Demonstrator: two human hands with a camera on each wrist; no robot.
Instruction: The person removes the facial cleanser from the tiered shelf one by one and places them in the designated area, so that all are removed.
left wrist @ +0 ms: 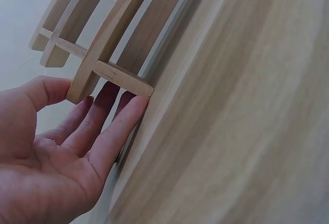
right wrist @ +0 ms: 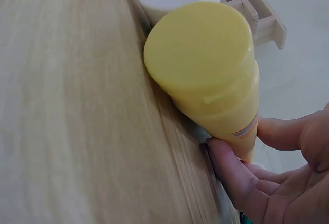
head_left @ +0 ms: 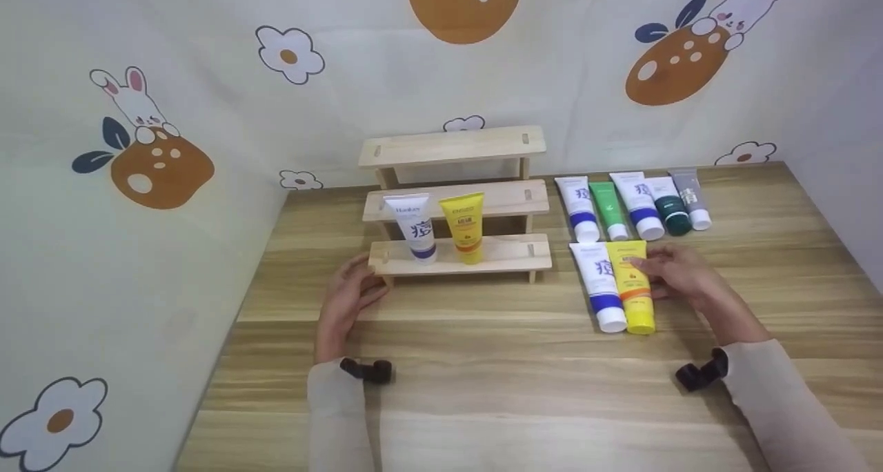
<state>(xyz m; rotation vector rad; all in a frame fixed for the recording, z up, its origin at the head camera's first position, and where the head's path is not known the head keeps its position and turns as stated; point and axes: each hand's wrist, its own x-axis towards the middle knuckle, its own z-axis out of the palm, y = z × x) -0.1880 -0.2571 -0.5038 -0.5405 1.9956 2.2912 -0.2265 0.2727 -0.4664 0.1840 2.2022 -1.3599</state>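
My left hand point(head_left: 348, 291) holds the left end of the bottom step of a three-tier wooden display rack point(head_left: 441, 250). In the left wrist view the thumb touches the step's edge while a fingertip meets the rack's leg point(left wrist: 123, 78). On that step stand a white tube with a blue band point(head_left: 417, 232) and a yellow tube point(head_left: 463, 232), caps down. My right hand point(head_left: 683, 277) pinches a second yellow squeeze tube point(head_left: 636, 299) by its side, thumb on top; its cap point(right wrist: 198, 49) points at the right wrist camera. Beside it lies a white-and-blue tube point(head_left: 599, 279).
Behind the held tube several more lie in a row: white-and-blue ones point(head_left: 577, 206), a green one point(head_left: 608, 210), a white-and-dark-green one point(head_left: 670, 208) and a grey one point(head_left: 690, 196). A patterned cloth point(head_left: 207, 30) encloses the wooden table point(head_left: 483, 361) at the back and sides.
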